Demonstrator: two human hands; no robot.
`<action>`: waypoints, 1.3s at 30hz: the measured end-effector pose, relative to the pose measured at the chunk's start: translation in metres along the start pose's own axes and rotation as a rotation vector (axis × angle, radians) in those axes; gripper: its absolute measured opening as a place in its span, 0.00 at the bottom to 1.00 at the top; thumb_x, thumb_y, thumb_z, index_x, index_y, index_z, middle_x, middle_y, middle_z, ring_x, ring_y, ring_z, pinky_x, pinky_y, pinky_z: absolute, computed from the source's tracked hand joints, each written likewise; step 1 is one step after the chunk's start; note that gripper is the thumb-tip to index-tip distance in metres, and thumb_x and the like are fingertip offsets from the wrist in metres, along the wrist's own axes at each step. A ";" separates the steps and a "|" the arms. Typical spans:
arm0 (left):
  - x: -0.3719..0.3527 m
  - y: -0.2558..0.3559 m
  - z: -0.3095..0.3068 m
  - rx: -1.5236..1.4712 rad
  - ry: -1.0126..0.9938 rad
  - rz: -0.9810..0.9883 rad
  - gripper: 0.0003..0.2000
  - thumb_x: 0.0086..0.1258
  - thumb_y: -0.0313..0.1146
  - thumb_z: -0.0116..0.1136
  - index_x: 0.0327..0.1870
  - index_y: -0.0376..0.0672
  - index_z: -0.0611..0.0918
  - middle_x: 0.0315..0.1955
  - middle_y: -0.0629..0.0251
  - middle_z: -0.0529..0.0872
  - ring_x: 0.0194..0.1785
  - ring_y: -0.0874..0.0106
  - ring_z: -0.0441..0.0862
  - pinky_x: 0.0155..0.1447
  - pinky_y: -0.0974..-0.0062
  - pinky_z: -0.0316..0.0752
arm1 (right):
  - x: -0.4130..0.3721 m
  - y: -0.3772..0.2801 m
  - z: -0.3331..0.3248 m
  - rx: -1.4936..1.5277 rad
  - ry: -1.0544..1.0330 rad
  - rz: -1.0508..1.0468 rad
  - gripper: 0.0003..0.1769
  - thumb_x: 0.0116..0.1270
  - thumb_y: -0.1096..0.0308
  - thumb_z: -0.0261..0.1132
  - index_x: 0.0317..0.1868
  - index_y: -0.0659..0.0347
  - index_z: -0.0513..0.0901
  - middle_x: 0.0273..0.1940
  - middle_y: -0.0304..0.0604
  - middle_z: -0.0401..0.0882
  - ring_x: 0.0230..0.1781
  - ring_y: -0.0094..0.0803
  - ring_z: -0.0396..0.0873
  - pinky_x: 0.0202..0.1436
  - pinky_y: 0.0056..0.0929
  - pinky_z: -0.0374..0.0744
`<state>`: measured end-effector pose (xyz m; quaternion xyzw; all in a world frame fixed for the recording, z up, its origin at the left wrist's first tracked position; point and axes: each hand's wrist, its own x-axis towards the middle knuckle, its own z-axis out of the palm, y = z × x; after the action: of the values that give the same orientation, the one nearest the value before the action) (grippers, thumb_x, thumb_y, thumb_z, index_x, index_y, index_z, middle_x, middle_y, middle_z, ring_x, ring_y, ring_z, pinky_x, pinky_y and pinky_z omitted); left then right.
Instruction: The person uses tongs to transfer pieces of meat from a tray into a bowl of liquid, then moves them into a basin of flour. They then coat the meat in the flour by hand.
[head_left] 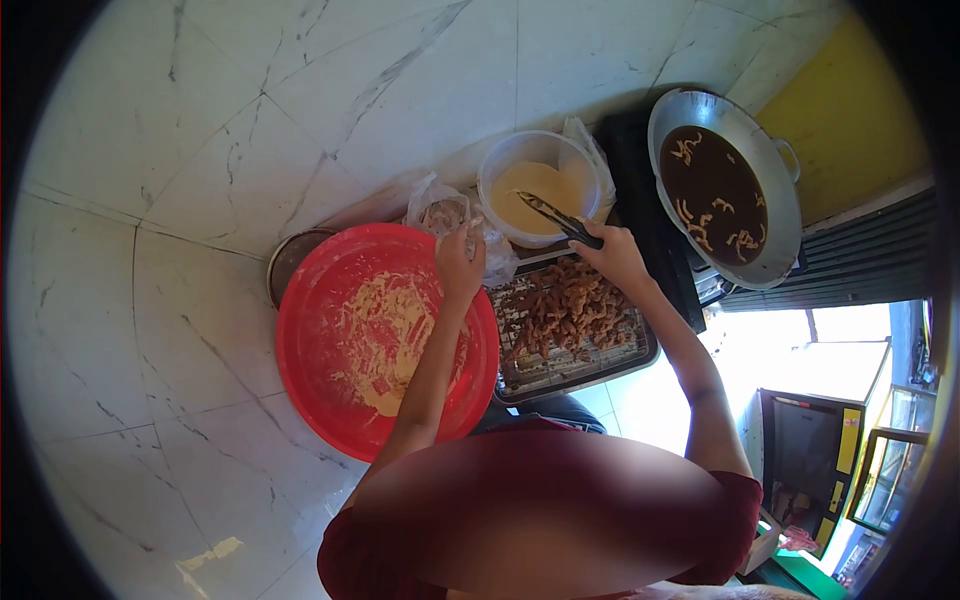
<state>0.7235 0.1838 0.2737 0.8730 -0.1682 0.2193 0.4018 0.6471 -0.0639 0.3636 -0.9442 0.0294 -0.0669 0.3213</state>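
My right hand (pixel 618 258) is closed round the black handle of a pair of tongs (pixel 556 216), whose metal ends reach into pale yellow batter (pixel 540 190) in a clear plastic tub (pixel 489 188). Over the right rim of a red basin (pixel 318 330), my left hand (pixel 460 265) has its fingers drawn together, with something whitish at the tips that I cannot make out. Floury strips (pixel 385 330) lie in the basin. Below my right hand, browned fried pieces (pixel 575 308) are heaped on a rack in a metal tray (pixel 590 377).
A large wok (pixel 775 235) of dark oil, with pale strips frying in it, sits on a black stove (pixel 655 190) at the right. Plastic bags (pixel 440 205) lie between basin and tub. A metal rim (pixel 290 265) shows behind the basin. White tiles rise at the back.
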 end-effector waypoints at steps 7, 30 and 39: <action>0.000 0.001 -0.002 0.001 -0.037 -0.023 0.12 0.61 0.31 0.57 0.44 0.36 0.79 0.32 0.52 0.81 0.39 0.56 0.78 0.51 0.60 0.67 | -0.004 -0.002 -0.002 0.057 -0.036 0.030 0.24 0.55 0.59 0.67 0.49 0.67 0.80 0.30 0.58 0.81 0.33 0.48 0.81 0.42 0.37 0.78; -0.103 -0.033 -0.160 -0.682 0.210 -0.485 0.16 0.71 0.29 0.51 0.57 0.37 0.72 0.49 0.62 0.78 0.49 0.75 0.75 0.56 0.78 0.69 | -0.017 -0.055 -0.030 0.584 -0.288 0.288 0.17 0.58 0.60 0.69 0.39 0.66 0.84 0.17 0.28 0.68 0.11 0.11 0.59 0.13 0.14 0.55; -0.219 -0.061 -0.292 -0.429 0.465 -0.593 0.14 0.71 0.27 0.49 0.56 0.37 0.74 0.41 0.63 0.80 0.45 0.76 0.78 0.52 0.79 0.72 | -0.045 -0.166 0.045 0.401 -0.710 0.118 0.16 0.56 0.61 0.71 0.40 0.63 0.86 0.18 0.30 0.72 0.13 0.15 0.64 0.16 0.19 0.60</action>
<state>0.4944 0.4736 0.2912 0.7077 0.1430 0.2454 0.6469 0.6111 0.0986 0.4249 -0.8239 -0.0428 0.2771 0.4925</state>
